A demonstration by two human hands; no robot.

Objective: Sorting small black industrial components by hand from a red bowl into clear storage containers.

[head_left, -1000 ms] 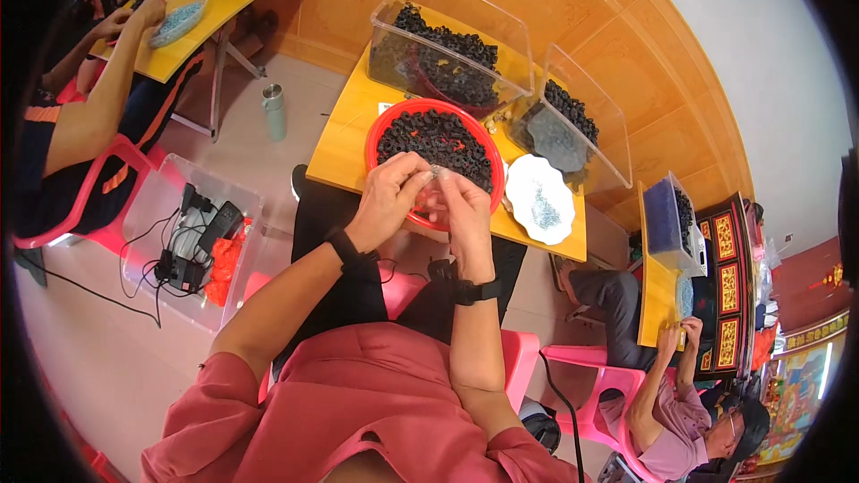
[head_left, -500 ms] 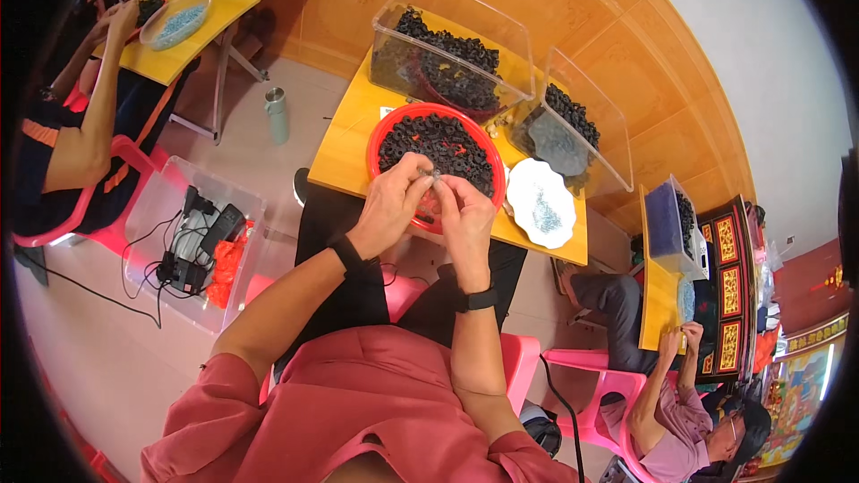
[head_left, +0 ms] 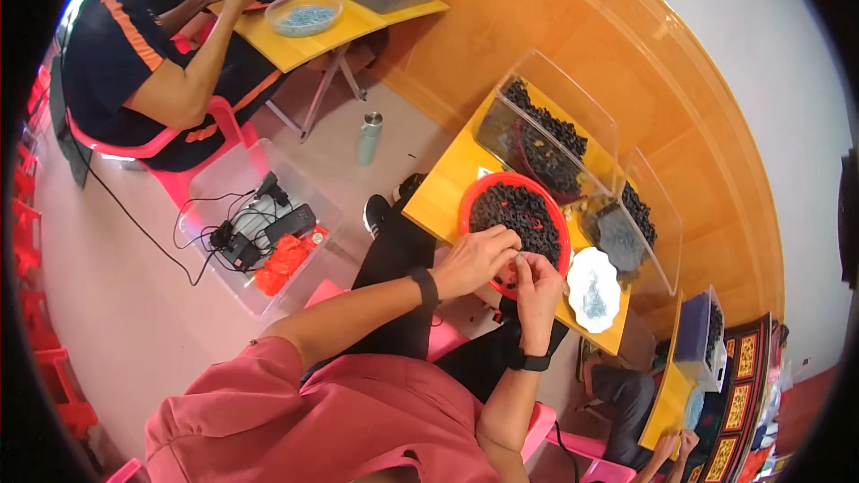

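Note:
Over the near edge of a red round basin (head_left: 468, 206), my left hand (head_left: 483, 259) and my right hand (head_left: 539, 291) meet fingertip to fingertip. Both are closed in a pinch; whatever sits between the fingers is too small to make out. Many small black ring-like parts (head_left: 528, 215) fill the basin. Just right of my right hand lies a white scalloped plate (head_left: 609, 279) bearing a heap of tiny bluish-silver pieces (head_left: 592, 300). Each of my wrists wears a black band.
Behind the basin, two clear plastic bins (head_left: 573, 80) hold more black parts on the yellow table (head_left: 447, 181). A green bottle (head_left: 369, 139) stands on the floor, near a clear box (head_left: 259, 304) with cables. Co-workers sit at yellow tables at upper left and lower right.
The view has swung left, so the table and my hands appear further right and lower, and more of the left co-worker shows. My fingertips stay together over the basin.

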